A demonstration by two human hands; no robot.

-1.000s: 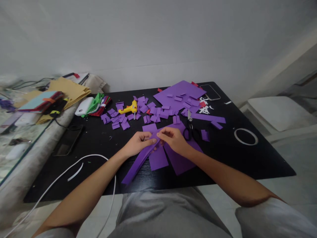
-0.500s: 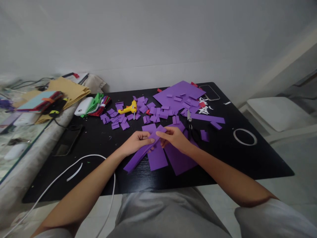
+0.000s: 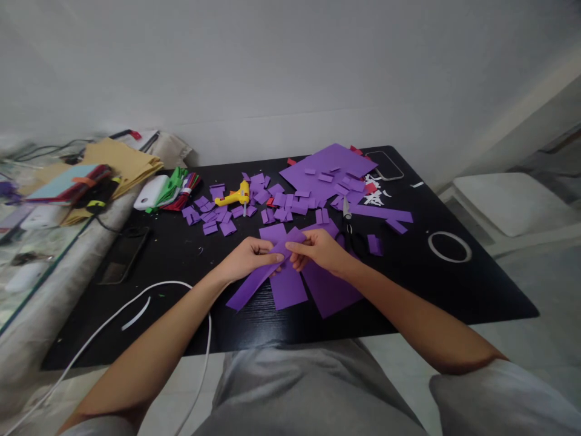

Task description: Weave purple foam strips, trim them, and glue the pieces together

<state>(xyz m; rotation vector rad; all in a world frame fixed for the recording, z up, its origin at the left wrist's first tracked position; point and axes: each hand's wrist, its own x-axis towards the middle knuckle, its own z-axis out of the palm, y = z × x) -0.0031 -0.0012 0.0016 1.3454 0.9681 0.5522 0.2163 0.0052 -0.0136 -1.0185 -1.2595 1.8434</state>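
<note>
A long strip of purple paper (image 3: 250,284) slants between my hands, its near end angled down to the left. My left hand (image 3: 255,257) pinches it along its middle, thumb on top. Near its upper end, my right hand (image 3: 318,248) pinches the same strip between thumb and fingers. Beneath lie a purple paper rectangle (image 3: 289,292) and, to its right, a larger purple sheet (image 3: 329,297), partly covered by my right hand and forearm. Scissors (image 3: 347,217) rest just beyond my right hand, blades pointing away.
Many small folded purple pieces (image 3: 227,227) are scattered behind my hands, around a yellow glue gun (image 3: 236,195). A big purple sheet (image 3: 324,162) lies at the back. A phone (image 3: 124,254) and a white cable (image 3: 149,289) are left; a tape ring (image 3: 449,247) is right.
The strip has tilted slightly, showing more of its flat face at the near end. Both hands keep their grip in nearly the same place, and the camera view has shifted a little.
</note>
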